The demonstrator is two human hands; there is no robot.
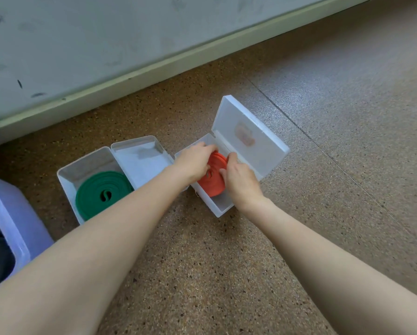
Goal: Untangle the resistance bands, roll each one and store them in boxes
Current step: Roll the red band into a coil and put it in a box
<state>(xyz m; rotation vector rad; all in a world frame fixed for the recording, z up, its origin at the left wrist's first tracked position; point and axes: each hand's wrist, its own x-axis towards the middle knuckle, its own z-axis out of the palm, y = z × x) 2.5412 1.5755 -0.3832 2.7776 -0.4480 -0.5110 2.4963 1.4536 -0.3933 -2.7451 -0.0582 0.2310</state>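
Note:
A rolled orange resistance band [213,181] sits inside the right clear plastic box [220,210], whose lid [258,134] stands open behind it. My left hand [194,162] grips the roll's left side and my right hand [239,176] grips its right side, both reaching into the box. To the left, a rolled green resistance band [98,193] lies in a second open clear box [67,182], its lid [142,158] flat on the floor beside it.
Both boxes rest on a speckled brown floor [226,262]. A grey wall with a pale baseboard [130,78] runs behind them. A lavender plastic bin [14,226] stands at the left edge, close to my left forearm.

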